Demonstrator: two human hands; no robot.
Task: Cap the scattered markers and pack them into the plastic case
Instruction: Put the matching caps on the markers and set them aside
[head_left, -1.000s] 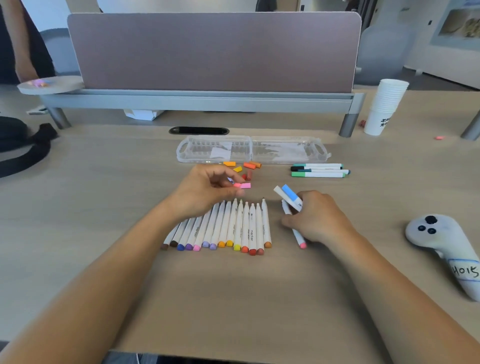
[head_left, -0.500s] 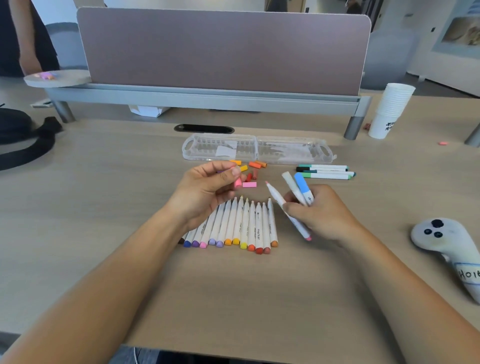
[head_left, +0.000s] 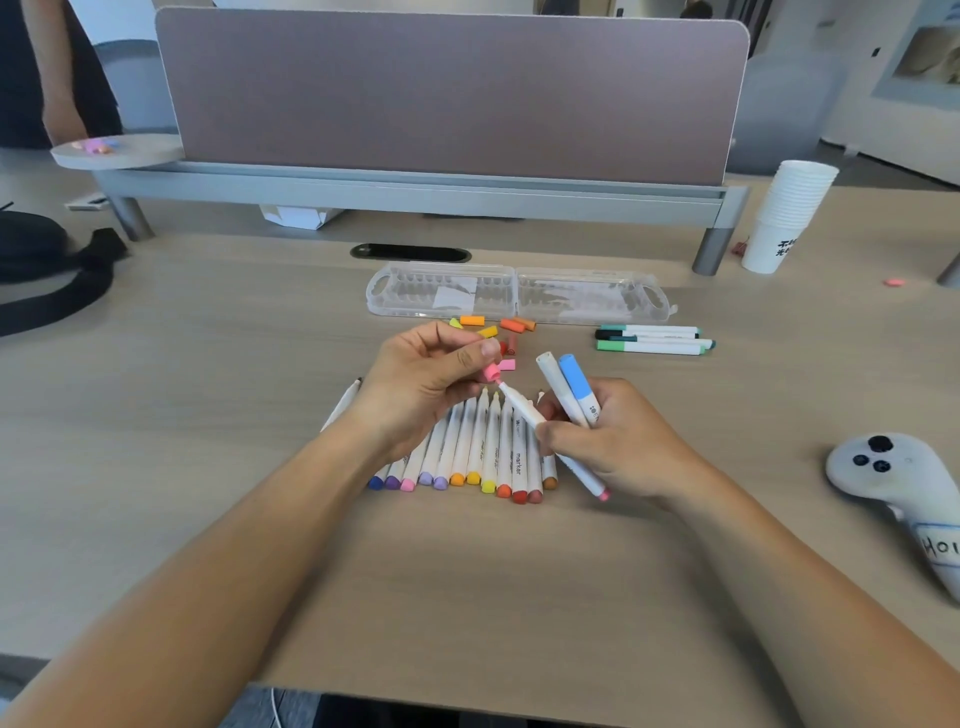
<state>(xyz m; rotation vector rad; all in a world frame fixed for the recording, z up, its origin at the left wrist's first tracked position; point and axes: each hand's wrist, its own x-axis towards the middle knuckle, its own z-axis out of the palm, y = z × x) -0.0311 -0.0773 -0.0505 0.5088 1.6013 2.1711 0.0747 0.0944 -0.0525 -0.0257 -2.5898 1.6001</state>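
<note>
1. Your left hand (head_left: 431, 384) hovers above the table (head_left: 208, 467), palm turned toward you, fingers curled. Thumb and forefinger pinch a pink cap (head_left: 491, 372).
2. The cap's open end sits right at the tip of a pink marker (head_left: 522, 408). You cannot tell whether it is pushed on.
3. Your right hand (head_left: 618, 441) is closed round that marker's white barrel, with the thumb pressing on it. The marker slants up and to the left toward the cap, and its pink tail end sticks out below your palm.
4. The same hand also grips two capped markers, which stand up out of the fist side by side: a blue-capped marker (head_left: 576, 382) and a pale-capped marker (head_left: 551, 379).
5. Both forearms reach in from the near edge, and the hands meet over a row of uncapped markers (head_left: 467, 447). These lie side by side on the table with their coloured ends toward you.
6. The plastic case (head_left: 519, 293) lies open and flat beyond your hands. Loose caps (head_left: 514, 325) are scattered just in front of it, and three capped markers (head_left: 652, 340) lie to their right.
7. A white controller (head_left: 893, 478) rests on the table at far right, and a stack of paper cups (head_left: 787, 215) stands behind it.
</note>
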